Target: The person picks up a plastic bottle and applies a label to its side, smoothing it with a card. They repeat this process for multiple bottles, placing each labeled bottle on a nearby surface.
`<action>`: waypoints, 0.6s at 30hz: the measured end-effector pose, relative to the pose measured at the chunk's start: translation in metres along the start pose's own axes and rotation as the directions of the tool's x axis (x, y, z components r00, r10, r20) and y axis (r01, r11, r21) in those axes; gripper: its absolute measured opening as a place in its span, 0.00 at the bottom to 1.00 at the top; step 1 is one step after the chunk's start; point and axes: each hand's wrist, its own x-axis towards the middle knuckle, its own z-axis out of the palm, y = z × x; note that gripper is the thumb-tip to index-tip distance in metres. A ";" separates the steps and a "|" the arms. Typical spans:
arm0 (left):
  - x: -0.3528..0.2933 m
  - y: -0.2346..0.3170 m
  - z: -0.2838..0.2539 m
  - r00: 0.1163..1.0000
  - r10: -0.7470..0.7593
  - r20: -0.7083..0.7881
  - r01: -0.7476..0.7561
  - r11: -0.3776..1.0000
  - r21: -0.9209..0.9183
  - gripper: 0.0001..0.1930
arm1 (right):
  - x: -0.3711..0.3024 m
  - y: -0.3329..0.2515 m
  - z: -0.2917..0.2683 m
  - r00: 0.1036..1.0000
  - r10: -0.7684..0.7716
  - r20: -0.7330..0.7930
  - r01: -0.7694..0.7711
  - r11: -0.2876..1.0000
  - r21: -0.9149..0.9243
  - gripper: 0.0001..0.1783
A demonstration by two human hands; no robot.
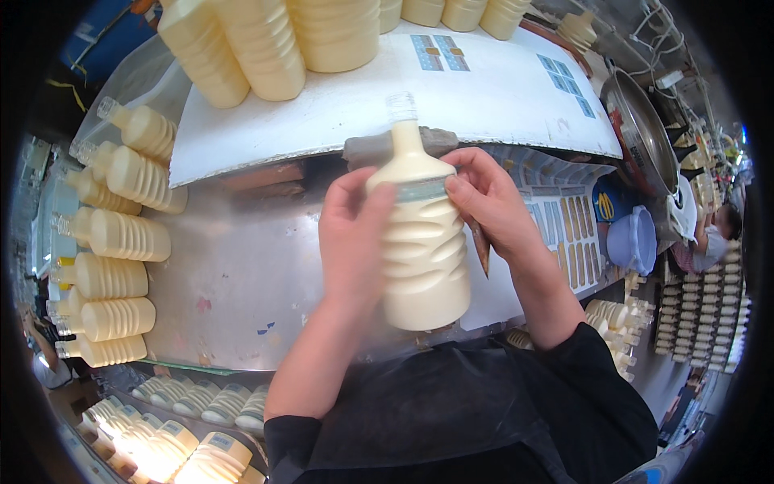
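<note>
A cream-coloured bottle (426, 270) with a ribbed body and a clear threaded neck lies in front of me, neck pointing away, its shoulder by a grey-brown padded rest (439, 142). Across its upper body runs a greyish-green label strip (421, 189). My left hand (353, 234) is closed on the bottle's left side, its thumb blurred over the strip's left part. At the strip's right end, my right hand (488, 198) pinches with thumb and forefinger against the bottle. A thin brown pointed tool (481, 252) sticks out below that hand; its upper part is hidden.
Similar bottles (129, 234) line the metal table's (226, 282) left edge. More bottles (258, 48) stand on the white board (516, 89) beyond. Label sheets (564, 222), a lilac bucket (631, 240) and a round pan (641, 129) are at right. Another person (711, 246) is farther right.
</note>
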 end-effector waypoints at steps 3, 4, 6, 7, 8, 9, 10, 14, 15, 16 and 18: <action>0.000 0.000 0.001 1.000 0.010 -0.002 -0.010 1.000 0.011 0.15 | 0.001 0.001 -0.003 1.000 -0.019 -0.002 0.019 0.999 -0.044 0.17; 0.000 0.001 0.001 1.000 -0.001 -0.003 0.001 1.000 0.004 0.15 | 0.002 0.002 -0.002 0.999 -0.032 -0.006 0.031 0.999 -0.032 0.17; 0.002 0.002 0.000 1.000 -0.019 0.006 0.019 1.000 -0.020 0.15 | 0.003 -0.002 -0.005 1.000 -0.018 0.016 0.018 1.000 0.001 0.18; 0.003 0.002 0.000 0.999 -0.028 0.017 0.028 0.999 -0.037 0.15 | 0.003 -0.008 -0.007 0.999 0.010 0.040 -0.011 1.000 0.019 0.18; 0.004 0.001 0.000 0.999 -0.040 0.028 0.041 0.998 -0.055 0.15 | 0.002 -0.008 -0.007 0.999 0.013 0.044 -0.013 1.000 0.006 0.18; 0.004 0.000 0.000 0.999 -0.035 0.025 0.036 0.999 -0.039 0.15 | 0.001 -0.010 -0.008 0.999 0.015 0.048 -0.015 1.000 -0.008 0.18; 0.004 -0.002 0.000 0.999 -0.030 0.023 0.031 0.999 -0.024 0.15 | 0.003 -0.006 -0.006 0.999 -0.010 0.033 0.012 0.999 -0.052 0.18; 0.005 -0.004 0.001 1.000 -0.010 -0.001 0.010 1.000 0.025 0.15 | 0.009 0.010 -0.005 0.999 -0.041 0.008 0.041 0.997 -0.068 0.16; 0.005 -0.004 0.001 1.000 -0.010 0.002 0.010 1.000 0.025 0.15 | 0.010 0.011 -0.005 0.999 -0.034 0.008 0.034 0.997 -0.071 0.15; 0.004 -0.004 0.001 1.000 -0.010 0.005 0.009 1.000 0.025 0.15 | 0.010 0.012 -0.004 0.999 -0.033 0.009 0.034 0.998 -0.055 0.15; 0.004 -0.003 0.001 1.000 -0.009 0.009 0.009 1.000 0.026 0.15 | 0.009 0.012 -0.004 0.999 -0.036 0.010 0.036 0.999 -0.029 0.15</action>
